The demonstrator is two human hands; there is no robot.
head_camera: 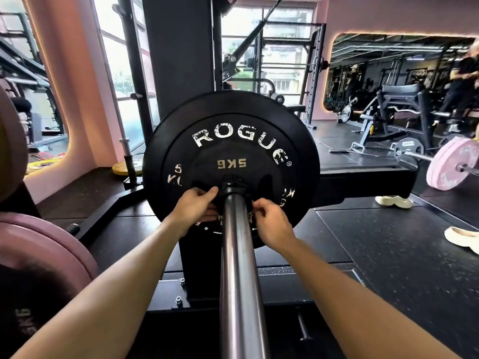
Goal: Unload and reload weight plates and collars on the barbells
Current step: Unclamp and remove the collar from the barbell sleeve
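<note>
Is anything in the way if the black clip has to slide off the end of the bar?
Nothing visible. Both hands, left hand and right hand, pinch the collar; the bare barbell sleeve runs clear toward the camera.

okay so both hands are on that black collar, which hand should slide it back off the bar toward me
Left, by a narrow margin. The left hand wraps more of the collar, thumb on top; the right hand only pinches its lower edge beside the sleeve.

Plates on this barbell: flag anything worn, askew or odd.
The ROGUE plate has chipped, flaking white lettering. The small 5KG plate sits rotated, its marking upside down. Left hand and right hand grip the collar; nothing else stands out.
</note>
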